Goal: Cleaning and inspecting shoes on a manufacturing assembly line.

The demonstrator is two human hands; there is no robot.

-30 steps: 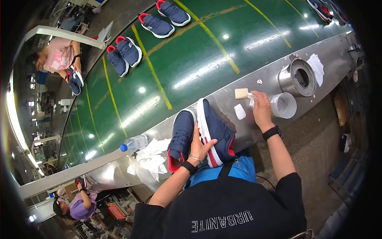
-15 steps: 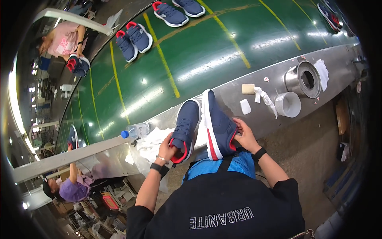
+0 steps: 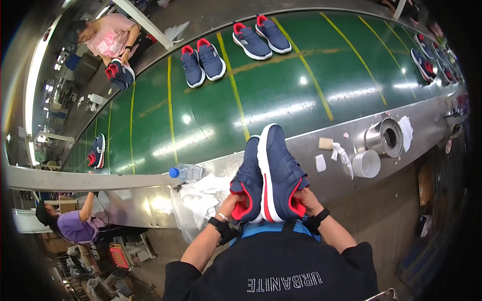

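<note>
navy and red-lined, the left shoe (image 3: 246, 177) is gripped at its collar by the left hand (image 3: 229, 206), fingers reaching inside the opening. the right shoe (image 3: 277, 173) is just beside it, its collar held by the right hand (image 3: 310, 201), fingertips hidden inside; all 2 toes point toward the green belt (image 3: 281, 93).

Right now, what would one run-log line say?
left hand: holds left shoe at collar | right hand: holds right shoe at collar | both: side by side, toes forward

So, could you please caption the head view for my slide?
Left hand and right hand each hold a red-lined navy shoe beside a green belt carrying more shoes.
</note>
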